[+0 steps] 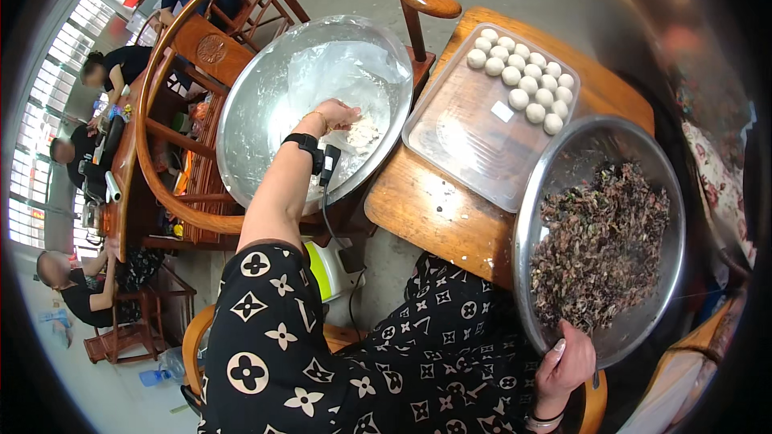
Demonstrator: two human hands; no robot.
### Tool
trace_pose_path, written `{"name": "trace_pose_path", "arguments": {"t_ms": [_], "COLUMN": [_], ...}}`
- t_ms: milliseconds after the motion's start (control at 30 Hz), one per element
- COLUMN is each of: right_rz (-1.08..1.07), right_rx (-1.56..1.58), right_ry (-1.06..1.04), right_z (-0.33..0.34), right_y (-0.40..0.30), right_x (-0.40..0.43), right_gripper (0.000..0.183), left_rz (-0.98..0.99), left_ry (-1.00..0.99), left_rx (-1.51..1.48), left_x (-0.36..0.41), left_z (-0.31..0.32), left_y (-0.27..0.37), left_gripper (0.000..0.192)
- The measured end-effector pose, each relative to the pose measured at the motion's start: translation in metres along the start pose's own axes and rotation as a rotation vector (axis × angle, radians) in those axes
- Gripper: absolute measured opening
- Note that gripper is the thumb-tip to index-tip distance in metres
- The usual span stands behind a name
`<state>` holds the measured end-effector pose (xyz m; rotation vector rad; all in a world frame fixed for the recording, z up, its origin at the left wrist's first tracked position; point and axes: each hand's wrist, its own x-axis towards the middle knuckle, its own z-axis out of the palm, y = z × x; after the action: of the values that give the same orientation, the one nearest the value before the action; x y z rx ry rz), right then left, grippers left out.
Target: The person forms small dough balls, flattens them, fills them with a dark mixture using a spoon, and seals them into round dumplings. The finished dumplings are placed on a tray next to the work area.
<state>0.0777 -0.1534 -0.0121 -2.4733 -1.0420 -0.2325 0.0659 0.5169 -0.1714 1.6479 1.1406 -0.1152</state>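
Observation:
My left hand (336, 116) reaches into a large metal basin (253, 132), its fingers bent down against a crumbly white lump of dough or flour (364, 132). Whether the fingers hold some of it is hidden. A clear plastic sheet (325, 66) lies in this floury basin. At the near rim of a second metal basin (674, 217) my right hand (566, 361) is closed, thumb at the rim. A metal utensil handle (596, 381) shows beside that hand, partly covered. This basin contains dark chopped filling (603, 247).
A clear plastic tray (458, 150) with several white dough balls (517, 61) stands on a wooden table (416, 211). The floury basin sits within a curved wooden armchair (151, 150). Several people sit at the far left. A black cable (329, 211) hangs from my left wrist.

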Motion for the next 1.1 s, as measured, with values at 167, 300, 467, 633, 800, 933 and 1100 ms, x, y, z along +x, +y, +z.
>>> {"name": "trace_pose_path", "arguments": {"t_ms": [167,300,467,633,800,933,1100], "right_rz": [-0.024,-0.015,-0.012,-0.005,0.000,0.000,-0.024], "right_rx": [0.010,0.008,0.013,0.017,0.009,-0.001,0.018], "right_ry": [0.017,0.022,0.022,0.002,-0.006,0.000,0.019], "right_z": [0.000,0.001,0.001,0.000,-0.001,0.001,0.001], "right_y": [0.001,0.001,0.002,0.001,0.001,0.002,0.003], "right_x": [0.002,0.000,0.000,0.001,0.001,-0.001,0.000], "right_gripper": [0.035,0.034,0.034,0.033,0.033,0.033,0.033], "left_rz": [0.202,0.239,0.240,-0.028,-0.088,-0.076,0.049], "left_ry": [-0.014,0.109,0.159,-0.094,-0.164,-0.179,-0.195], "left_rx": [0.481,0.699,0.725,0.191,-0.186,-0.210,-0.230], "left_x": [0.007,-0.013,-0.012,-0.008,-0.004,-0.019,-0.018], "left_z": [-0.015,0.008,0.013,-0.004,-0.018,-0.017,-0.033], "left_y": [-0.010,0.016,0.018,0.014,0.009,0.020,0.016], "left_gripper": [0.037,0.037,0.035,0.024,0.020,0.019,0.012]}}
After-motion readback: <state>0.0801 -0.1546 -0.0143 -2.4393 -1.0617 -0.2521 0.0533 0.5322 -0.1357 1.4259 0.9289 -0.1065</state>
